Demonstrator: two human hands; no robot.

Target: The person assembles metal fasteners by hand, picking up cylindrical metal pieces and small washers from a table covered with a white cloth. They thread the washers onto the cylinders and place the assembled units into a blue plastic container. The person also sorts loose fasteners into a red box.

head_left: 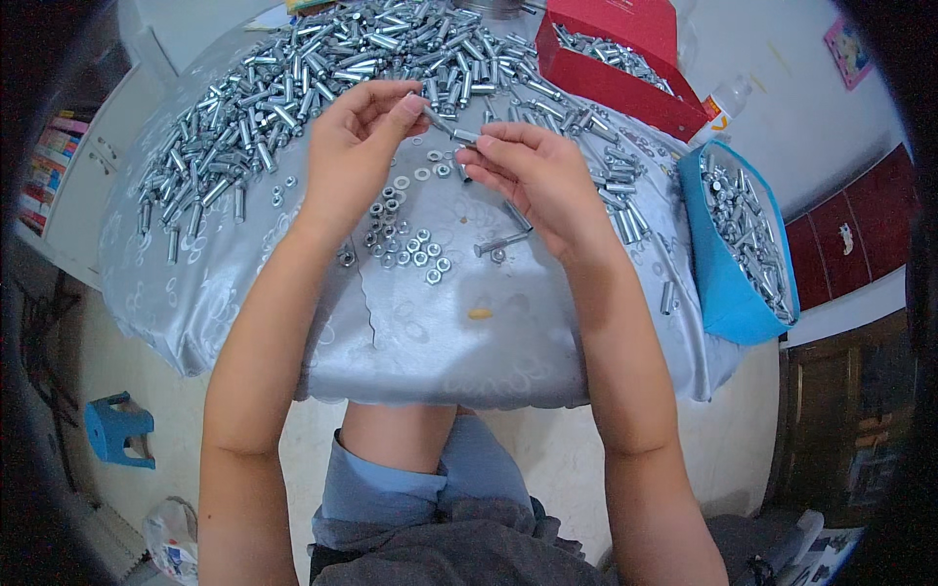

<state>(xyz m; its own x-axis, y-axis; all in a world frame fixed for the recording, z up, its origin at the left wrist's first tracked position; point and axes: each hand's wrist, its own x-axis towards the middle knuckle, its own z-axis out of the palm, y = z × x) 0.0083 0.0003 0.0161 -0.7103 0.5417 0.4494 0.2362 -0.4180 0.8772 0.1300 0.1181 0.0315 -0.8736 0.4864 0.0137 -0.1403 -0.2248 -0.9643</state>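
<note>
A silver expansion bolt (445, 125) spans the gap between my two hands above the table. The fingertips of my left hand (360, 137) pinch its left end. My right hand (532, 174) grips the right end, where a sleeve-like, thicker part shows between thumb and fingers. Below my hands lie several loose hex nuts (420, 258) and flat washers (402, 183). A single long bolt (503, 243) rests under my right wrist, with a nut (498, 256) beside it. My fingers partly cover both ends of the held piece.
A large heap of metal sleeves and bolts (293, 88) spreads over the far side of the cloth-covered table (440, 352). At the far right stand a red box (674, 107) and a blue fabric bin (733, 303), both holding metal parts. Behind them is a bottle (723, 103).
</note>
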